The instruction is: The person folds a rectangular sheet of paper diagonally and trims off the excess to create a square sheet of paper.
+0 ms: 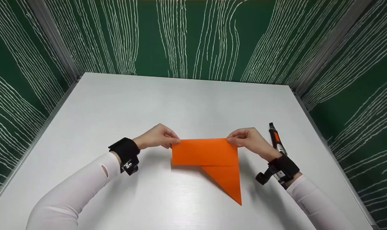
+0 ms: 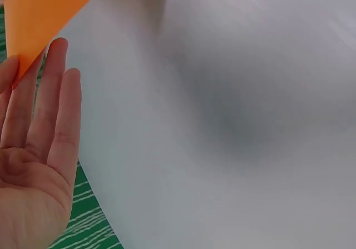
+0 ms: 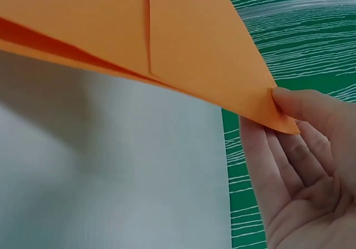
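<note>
A folded sheet of orange paper (image 1: 204,152) is held up between both hands, over the white table. My left hand (image 1: 158,136) pinches its upper left corner between thumb and fingers; in the left wrist view that hand (image 2: 36,149) has its other fingers extended behind the paper (image 2: 41,21). At the upper right corner my right hand (image 1: 249,140) pinches the paper the same way. A triangular flap hangs below the right half of the folded band, its tip pointing down. The right wrist view shows the layers of the paper (image 3: 189,38) slightly apart along the lower edge.
A black and orange utility knife (image 1: 276,139) lies on the table (image 1: 180,102), just beyond my right wrist. Green walls with white wavy lines (image 1: 148,38) enclose the table at the back and both sides. Each wrist wears a black strap with a camera (image 1: 125,155).
</note>
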Motion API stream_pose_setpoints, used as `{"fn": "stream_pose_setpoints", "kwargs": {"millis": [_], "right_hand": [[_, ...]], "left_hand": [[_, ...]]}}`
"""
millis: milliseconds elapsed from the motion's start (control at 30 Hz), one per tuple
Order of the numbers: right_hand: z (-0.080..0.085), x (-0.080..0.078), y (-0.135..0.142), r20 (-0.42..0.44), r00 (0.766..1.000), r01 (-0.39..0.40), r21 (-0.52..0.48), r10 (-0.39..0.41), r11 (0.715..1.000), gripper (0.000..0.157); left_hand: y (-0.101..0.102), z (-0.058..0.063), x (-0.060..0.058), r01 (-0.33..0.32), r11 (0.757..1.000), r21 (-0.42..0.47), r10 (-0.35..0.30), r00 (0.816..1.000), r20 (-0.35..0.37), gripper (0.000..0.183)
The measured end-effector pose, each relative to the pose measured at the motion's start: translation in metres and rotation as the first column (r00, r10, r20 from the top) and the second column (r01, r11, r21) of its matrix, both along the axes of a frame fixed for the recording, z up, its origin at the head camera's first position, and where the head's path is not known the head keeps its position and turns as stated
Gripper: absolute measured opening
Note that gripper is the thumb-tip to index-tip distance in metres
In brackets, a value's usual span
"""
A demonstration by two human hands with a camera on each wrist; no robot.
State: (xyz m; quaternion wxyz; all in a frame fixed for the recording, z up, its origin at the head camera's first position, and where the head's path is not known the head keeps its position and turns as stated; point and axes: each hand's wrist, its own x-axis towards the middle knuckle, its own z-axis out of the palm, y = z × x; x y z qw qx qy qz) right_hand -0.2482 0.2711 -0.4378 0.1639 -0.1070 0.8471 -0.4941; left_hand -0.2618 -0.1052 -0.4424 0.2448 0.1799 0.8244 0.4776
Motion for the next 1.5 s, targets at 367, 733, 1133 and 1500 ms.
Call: {"fn": "stream_pose_setpoints", "kwargs": {"millis": [367, 733, 1133, 1500], "right_hand": [[-0.002, 0.0, -0.008, -0.035, 0.999, -0.018, 0.001, 0.018, 1.0, 0.029], [0.004, -0.002, -0.006, 0.03, 0.994, -0.103, 0.053, 0.101, 0.993, 0.029], [-0.001, 0.001, -0.021, -0.086, 0.995, -0.05, 0.101, 0.059, 0.994, 0.02], [0.001, -0.001, -0.025, -0.039, 0.989, -0.137, 0.131, 0.143, 0.982, 0.02]], "left_hand": [[0.006, 0.004, 0.004, -0.031, 0.998, -0.057, 0.025, 0.995, -0.099, 0.021], [0.012, 0.011, -0.002, 0.123, 0.991, -0.056, -0.125, 0.992, -0.034, 0.023], [0.024, 0.011, -0.002, 0.004, 0.995, -0.104, -0.02, 0.989, -0.147, 0.019], [0.028, 0.023, -0.003, 0.153, 0.97, -0.191, -0.184, 0.971, -0.155, 0.019]]}}
